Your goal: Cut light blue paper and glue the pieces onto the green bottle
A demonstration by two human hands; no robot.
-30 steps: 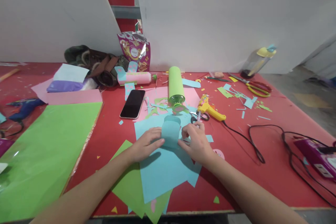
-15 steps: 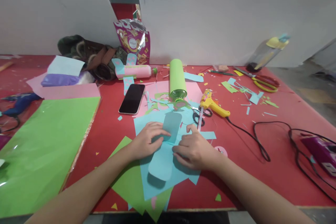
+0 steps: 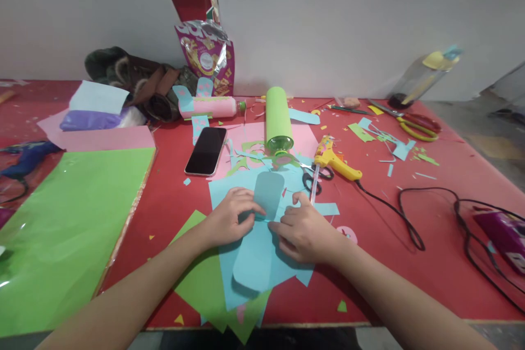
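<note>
A light-blue paper strip (image 3: 254, 257) with rounded ends and a crease across its middle lies over a larger light-blue sheet (image 3: 238, 299). Its upper half leans up and looks darker. My left hand (image 3: 233, 216) grips the strip's left edge at the crease, with thumb and fingers close together. From the right, my right hand (image 3: 305, 232) has its index fingertip on the crease and its other fingers curled. Just beyond the strip lies a green-wrapped bottle (image 3: 278, 117), its clear green neck facing me. Green paper (image 3: 200, 279) sits underneath.
Right of the hands are black-handled scissors (image 3: 311, 181) and a yellow glue gun (image 3: 338, 164) with a trailing cord. A phone (image 3: 206, 151), a pink-wrapped bottle (image 3: 213, 108) and a green-covered board (image 3: 82, 229) are to the left. Paper scraps are scattered about.
My right index fingertip has shifted slightly up and left onto the crease. The strip's lower half sits a little differently. My left hand stays in place, and the view has tilted slightly.
</note>
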